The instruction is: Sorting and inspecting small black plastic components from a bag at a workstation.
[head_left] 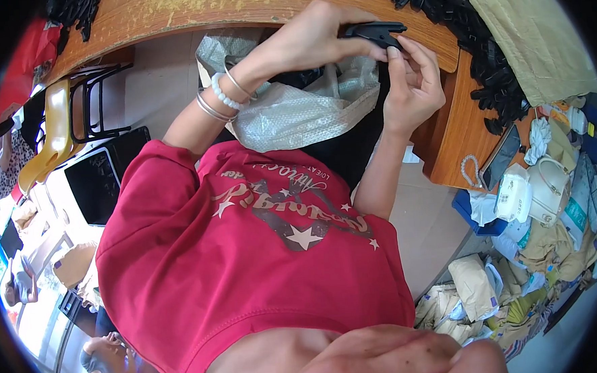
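Holding: both hands meet over the near edge of the wooden table (168,14), working one black plastic clip (373,32) between them.
Clip, place: it sits in the air just above the table's curved rim, over the lap, with the clear bubble-wrap bag (288,116) below it.
Clip, handling: I judge it light and stiff, a moulded piece with a flat body and a forked end; smooth enough to slide under dry fingers, unlikely to break under ordinary pressure.
Where to take it: by the thick body, thumb on one flat face and fingers on the other, leaving the forked end free.
Left hand (314,40): its grip is closed round the clip's left part, fingers curled over the top; the wrist wears a white bead bracelet (221,92) and thin metal bangles.
Right hand (411,79): thumb and forefinger pinched together on the clip's right end, the other fingers bent loosely beside them; how hard it presses I cannot tell.
Pile of clips (470,39): many like black pieces lie heaped on the table to the right, well apart from the hands, beside a tan cloth sack (533,32).
Nearby: a red shirt (248,257) fills the middle of the view; bags and packets crowd the floor at the right.
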A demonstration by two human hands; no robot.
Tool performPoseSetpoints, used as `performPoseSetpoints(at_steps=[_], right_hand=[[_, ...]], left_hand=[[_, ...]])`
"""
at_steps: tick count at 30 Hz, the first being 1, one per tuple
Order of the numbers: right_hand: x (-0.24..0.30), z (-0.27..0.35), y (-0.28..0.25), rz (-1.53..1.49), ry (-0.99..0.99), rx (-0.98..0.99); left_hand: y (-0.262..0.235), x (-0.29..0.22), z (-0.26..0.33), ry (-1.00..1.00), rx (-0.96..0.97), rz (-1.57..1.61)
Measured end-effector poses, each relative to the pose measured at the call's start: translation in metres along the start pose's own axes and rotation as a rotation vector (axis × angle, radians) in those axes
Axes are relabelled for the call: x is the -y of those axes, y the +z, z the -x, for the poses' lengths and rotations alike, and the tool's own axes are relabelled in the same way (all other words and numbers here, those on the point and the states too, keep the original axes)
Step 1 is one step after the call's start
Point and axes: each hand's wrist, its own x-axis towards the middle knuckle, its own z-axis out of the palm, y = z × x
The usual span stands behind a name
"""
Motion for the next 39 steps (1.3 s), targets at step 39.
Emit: performPoseSetpoints(at_steps=[39], right_hand=[[-0.052, -0.055, -0.01, 0.877, -0.095, 0.082]], left_hand=[[0.019, 0.008, -0.111, 0.33, -0.368, -0.791]])
